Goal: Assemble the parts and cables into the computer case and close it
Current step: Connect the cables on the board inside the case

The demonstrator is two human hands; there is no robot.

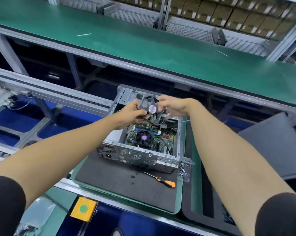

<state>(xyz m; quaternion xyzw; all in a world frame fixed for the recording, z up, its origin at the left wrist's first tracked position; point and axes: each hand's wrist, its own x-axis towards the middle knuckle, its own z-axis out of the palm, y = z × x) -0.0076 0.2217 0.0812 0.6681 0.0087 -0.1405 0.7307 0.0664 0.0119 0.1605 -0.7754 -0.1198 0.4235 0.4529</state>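
An open metal computer case lies on a dark mat, its motherboard and a round CPU cooler showing inside. Above the far half of the case I hold a black case fan with a red and white hub label. My left hand grips its left edge and my right hand grips its upper right edge. Thin cables hang from the fan toward the board.
An orange-handled screwdriver and a few small black screws lie on the mat in front of the case. A clear bag of screws sits at the case's right corner. A grey panel lies to the right. A yellow box with a green button is near me.
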